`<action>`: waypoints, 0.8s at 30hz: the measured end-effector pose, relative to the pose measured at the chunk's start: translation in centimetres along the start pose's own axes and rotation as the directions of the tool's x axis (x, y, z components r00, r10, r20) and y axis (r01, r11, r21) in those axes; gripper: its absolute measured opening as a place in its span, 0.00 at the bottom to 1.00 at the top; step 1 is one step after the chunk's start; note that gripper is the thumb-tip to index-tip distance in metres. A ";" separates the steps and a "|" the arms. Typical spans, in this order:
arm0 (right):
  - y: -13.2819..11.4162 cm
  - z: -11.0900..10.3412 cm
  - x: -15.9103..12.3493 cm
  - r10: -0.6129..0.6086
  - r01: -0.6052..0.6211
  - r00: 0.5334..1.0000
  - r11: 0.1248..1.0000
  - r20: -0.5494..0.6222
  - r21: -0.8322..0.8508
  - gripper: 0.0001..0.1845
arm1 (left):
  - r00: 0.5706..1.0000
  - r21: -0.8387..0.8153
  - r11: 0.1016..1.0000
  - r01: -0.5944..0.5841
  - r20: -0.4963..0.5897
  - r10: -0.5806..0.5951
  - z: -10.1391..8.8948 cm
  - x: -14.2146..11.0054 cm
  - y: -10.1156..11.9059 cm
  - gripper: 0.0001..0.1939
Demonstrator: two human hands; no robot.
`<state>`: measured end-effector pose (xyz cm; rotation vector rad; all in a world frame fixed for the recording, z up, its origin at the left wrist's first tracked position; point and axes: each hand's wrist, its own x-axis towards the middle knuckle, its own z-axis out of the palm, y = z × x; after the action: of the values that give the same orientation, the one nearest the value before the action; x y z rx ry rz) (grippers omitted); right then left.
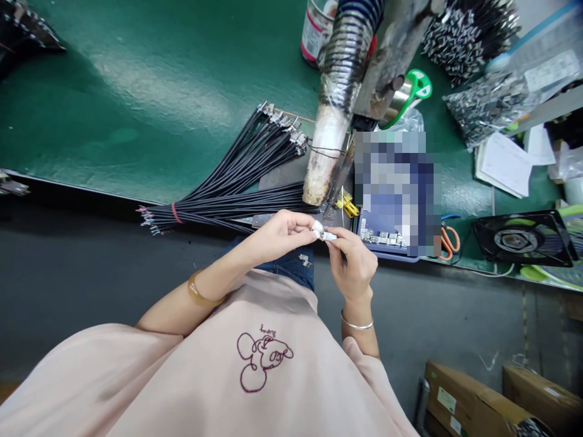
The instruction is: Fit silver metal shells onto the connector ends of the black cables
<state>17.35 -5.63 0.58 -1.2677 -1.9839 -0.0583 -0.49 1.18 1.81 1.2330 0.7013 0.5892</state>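
Note:
My left hand (pixel 289 232) and my right hand (pixel 353 262) meet at the table's front edge, both closed. Between their fingertips is a small silvery metal connector (pixel 328 237), partly covered by the fingers. White wrapping covers a fingertip of my left hand. Just beyond, a bundle of black cables (pixel 241 164) with metal connectors fans out on the table, tied by a red band (pixel 175 212). To the right of my hands sits a blue tray (pixel 392 257) with a row of metal connectors (pixel 382 237) in it; much of the tray is blurred out.
A ribbed extraction hose (pixel 344 67) comes down close behind my hands. Yellow cutters (pixel 348 206), orange-handled scissors (pixel 450 241), a green tape roll (pixel 416 91) and a black fan (pixel 523 240) stand around the tray. Bags of connectors (pixel 487 106) lie at the back right.

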 end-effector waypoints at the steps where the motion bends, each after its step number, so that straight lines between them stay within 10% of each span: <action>1: 0.0 -0.1 -0.1 0.003 -0.003 1.000 1.000 -0.007 0.023 0.08 | 1.000 0.030 1.000 -0.008 0.011 0.008 0.0 -0.2 0.1 0.10; 7: -0.4 0.2 0.0 0.402 -0.379 0.913 0.898 -0.069 0.223 0.02 | 0.913 0.479 0.832 -0.280 -0.137 0.385 0.7 -1.3 -0.1 0.04; 10: -0.7 0.4 0.0 0.545 -0.525 0.838 0.791 0.027 0.313 0.06 | 0.932 0.422 0.863 -0.278 -0.099 0.348 0.6 -1.3 -0.7 0.11; 18: -1.7 0.1 -0.2 0.207 -0.205 0.978 0.976 0.017 -0.077 0.09 | 0.979 0.194 0.965 -0.174 -0.071 0.191 0.1 -1.1 -0.9 0.12; 24: -2.3 1.0 0.0 0.411 -0.413 0.911 0.908 0.041 0.064 0.04 | 0.974 0.248 0.948 -0.197 -0.059 0.217 0.0 -1.2 -1.6 0.13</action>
<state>14.94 -6.41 0.70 -1.6203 -1.6824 0.2364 -1.21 -0.05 0.46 1.5279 0.7359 0.7504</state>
